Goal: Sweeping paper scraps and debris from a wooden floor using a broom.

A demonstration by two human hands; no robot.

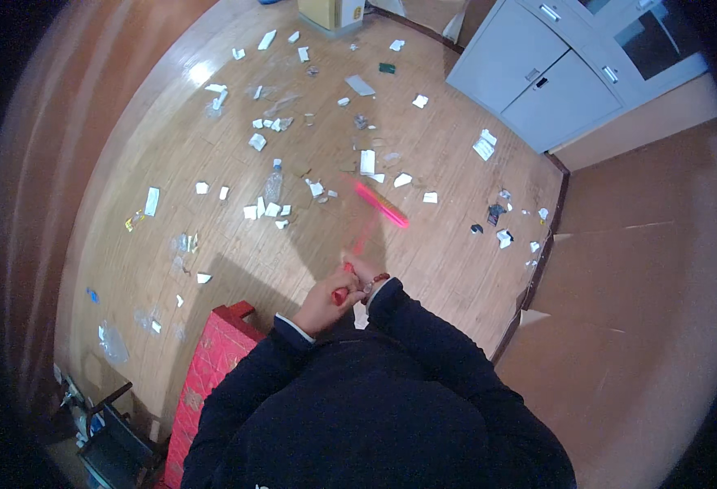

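Observation:
Both my hands grip the red handle of a broom [340, 296] in front of my body. My left hand [324, 302] wraps the top end of the handle. Just beyond it, my right hand [363, 273] closes around the shaft, a bead bracelet on its wrist. The bright pink broom head [383, 205] is over the wood-look floor, its yellowish bristles partly showing. The shaft between hands and head is blurred. White paper scraps [367, 162] lie just past the broom head. A clear plastic bottle [274, 183] rests on its side, left of the head, among more scraps.
A light-grey cabinet [535, 73] stands at the far right beside a brown wall [633, 244]. Close on my left is a bench with a red patterned cover [211, 360]; behind it stands a black chair [117, 449]. Crumpled wrappers [496, 213] and clear plastic bags [112, 342] litter the floor.

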